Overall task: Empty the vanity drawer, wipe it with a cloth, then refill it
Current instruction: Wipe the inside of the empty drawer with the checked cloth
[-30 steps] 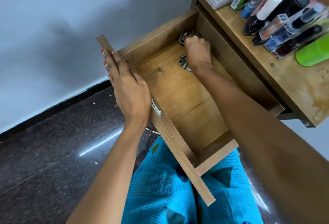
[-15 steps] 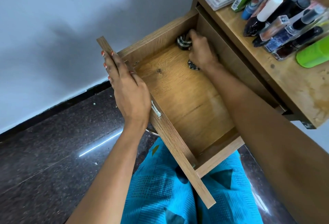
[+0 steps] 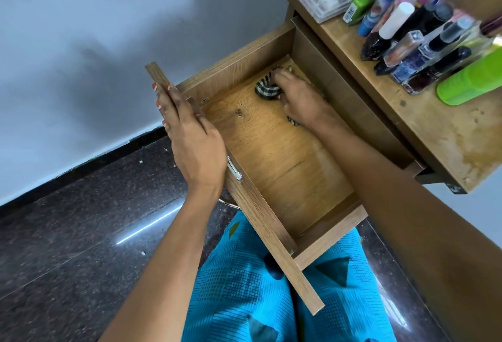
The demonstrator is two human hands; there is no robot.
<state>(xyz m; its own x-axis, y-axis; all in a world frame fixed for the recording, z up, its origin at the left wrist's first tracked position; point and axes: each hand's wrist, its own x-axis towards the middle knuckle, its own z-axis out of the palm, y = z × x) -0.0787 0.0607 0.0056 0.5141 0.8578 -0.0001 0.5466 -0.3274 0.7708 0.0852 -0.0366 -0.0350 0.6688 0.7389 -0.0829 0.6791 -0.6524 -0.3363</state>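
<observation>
Drawer [image 3: 285, 157] pulled fully out over the person's lap, wooden floor bare except at the far end. Right hand [image 3: 301, 97] is down inside, at the far end near the back wall, fingers curled and pressing on a bunched checked cloth [image 3: 264, 89] (black-and-white weave, mostly hidden under the palm; a bit of it also pokes out near the wrist). Cloth lies on the drawer floor. Left hand [image 3: 190, 138] lies flat along the top edge of the drawer front panel [image 3: 260, 214], fingers straight and close together, painted nails over the outer side, thumb not visible. It steadies rather than grips. Metal handle [image 3: 234, 169] sits just below the left wrist. Cosmetics bottles [image 3: 423, 40] are crowded on the vanity top [image 3: 440, 138], right of the drawer.
</observation>
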